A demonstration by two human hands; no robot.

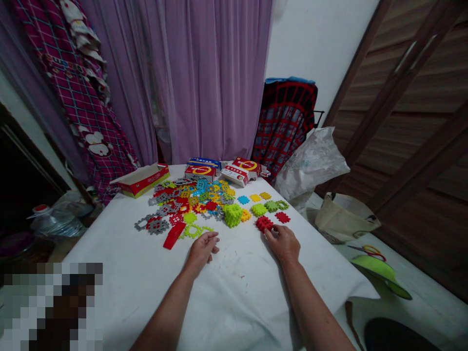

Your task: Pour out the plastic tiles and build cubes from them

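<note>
My right hand (284, 243) has its thumb and forefinger on a small stack of red notched plastic building pieces (263, 224) resting on the white table cover. My left hand (203, 249) hovers low over the cover, fingers loosely bent and apart, holding nothing. Just beyond it lie lime-green linked pieces (193, 231) and a flat red strip (174, 236). A lime-green cube of joined pieces (232, 215) stands between the hands, farther back. To the right are a single red piece (282, 217), a light-green stack (259, 209) and green pieces (271, 206).
A mixed heap of pieces (185, 194) covers the table's far middle. Behind it are an open red-and-yellow tray box (144, 181) and several small cartons (235, 174). Off the right edge are a plastic bag (310, 161), a cloth bag (343, 219) and scissors (371, 251).
</note>
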